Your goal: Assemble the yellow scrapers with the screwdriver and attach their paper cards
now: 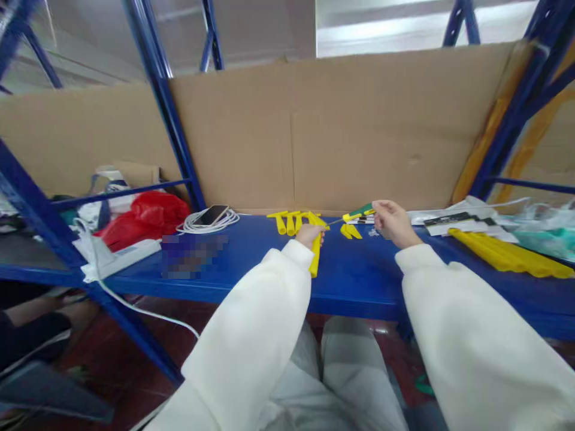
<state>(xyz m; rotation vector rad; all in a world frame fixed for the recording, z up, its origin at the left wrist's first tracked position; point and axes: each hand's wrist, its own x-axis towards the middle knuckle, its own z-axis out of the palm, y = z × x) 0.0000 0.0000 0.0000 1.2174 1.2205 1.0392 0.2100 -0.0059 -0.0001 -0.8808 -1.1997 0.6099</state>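
Observation:
My left hand (309, 235) is closed around a yellow T-shaped plastic tube (315, 257), which points toward me over the blue shelf top (359, 281). In my right hand (392, 222) is the end of a screwdriver (359, 213) with a green and yellow handle. Its thin shaft reaches left to the head of the yellow tube, beside my left fingers; whether the tip sits in a screw is too small to tell. Several similar yellow T-shaped pieces (281, 224) lie just left of my left hand. Small yellow pieces (351, 231) and tiny silvery parts (372, 233) lie between my hands.
Yellow tubes (507, 254) lie at the right beside a black-and-white packet (467, 222). To the left are a phone (212, 215) on a coiled white cable (193, 224), a white power strip (130, 258) and a red bag (150, 216). Cardboard (359, 131) stands behind, between blue posts (175, 131).

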